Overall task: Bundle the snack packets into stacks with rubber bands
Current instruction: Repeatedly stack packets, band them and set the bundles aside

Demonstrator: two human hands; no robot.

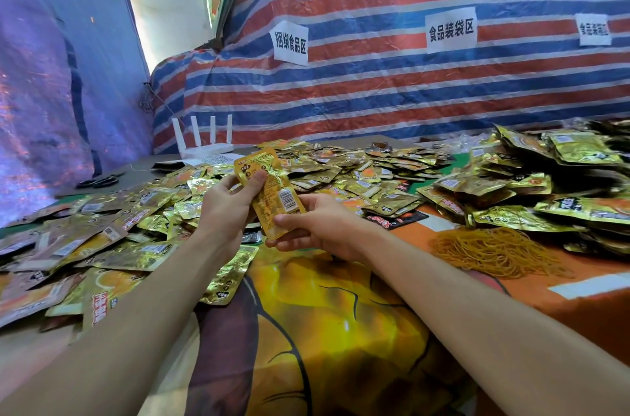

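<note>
Two bare forearms reach in from the bottom corners, and between them both hands have one packet (272,194) up off the table. Left hand (226,207) pinches its upper half, thumb pressed on the face and fingers curled behind. Right hand (318,228) cups the lower end, thumb on the front, fingers under it. Whether it's a single packet or a thin stack, I can't tell; only the top face shows. That face is orange-gold foil, tilted, with small print and a white barcode label near the lower right.

Below the hands lies bare cloth (327,313), glossy yellow and orange with dark lines. To the left and behind, a loose pile (112,231) of gold packets sprawls, far too many to count, many blurred at the frame edge. On the right another heap (531,183) is stacked higher, cut off by the right edge. Near it, just in front, sits a tangled mound of tan rubber bands (497,250), uncountable.

Further back, a white router (204,143) stands with four antennas up. Dark scissors (100,181) lie at far left, hard to make out. Three white paper signs (290,43) hang on the striped tarp (409,91); the rightmost is too blurred to read.
</note>
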